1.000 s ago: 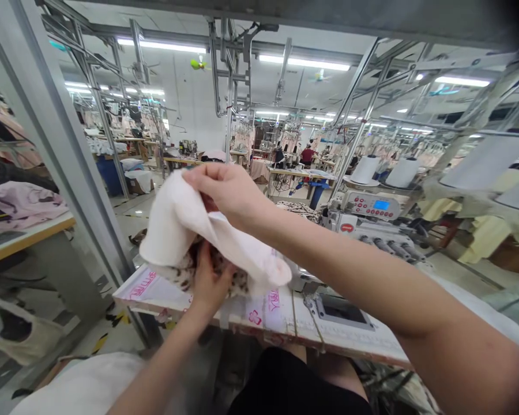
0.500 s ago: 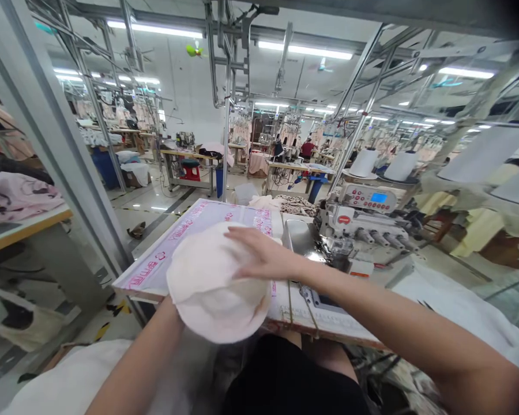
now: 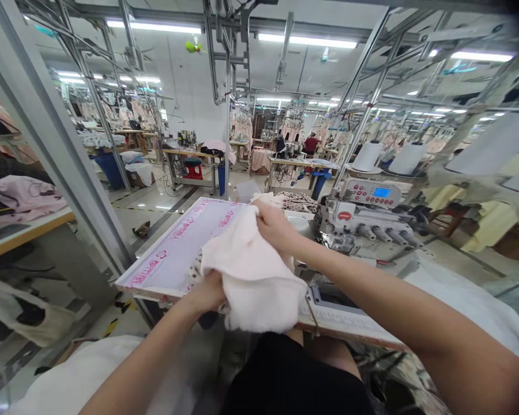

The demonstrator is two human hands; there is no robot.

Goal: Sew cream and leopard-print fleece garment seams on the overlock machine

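A soft off-white fabric piece [image 3: 255, 271] hangs bunched between my two hands, over the front edge of the sewing table. My right hand [image 3: 274, 227] is closed on its upper part, with the fingers wrapped over the cloth. On its left side my left hand [image 3: 210, 291] grips the lower fold, and its fingertips are hidden in the cloth. A bit of dark-spotted fabric [image 3: 194, 274] shows beside the left hand. Just right of the cloth stands an overlock sewing machine [image 3: 363, 216] with a lit blue display.
A table top [image 3: 173, 248] covered in printed plastic film extends to the left. Spotted cloth [image 3: 298, 202] lies at its back. White thread cones [image 3: 367, 155] stand behind the machine. White fabric [image 3: 471, 305] is heaped at right, more [image 3: 73, 374] at lower left. A metal post [image 3: 64, 144] rises at left.
The fabric was a round, spread shape with my right hand open over it. Now it is bunched and further right, and my right hand has closed on its top.
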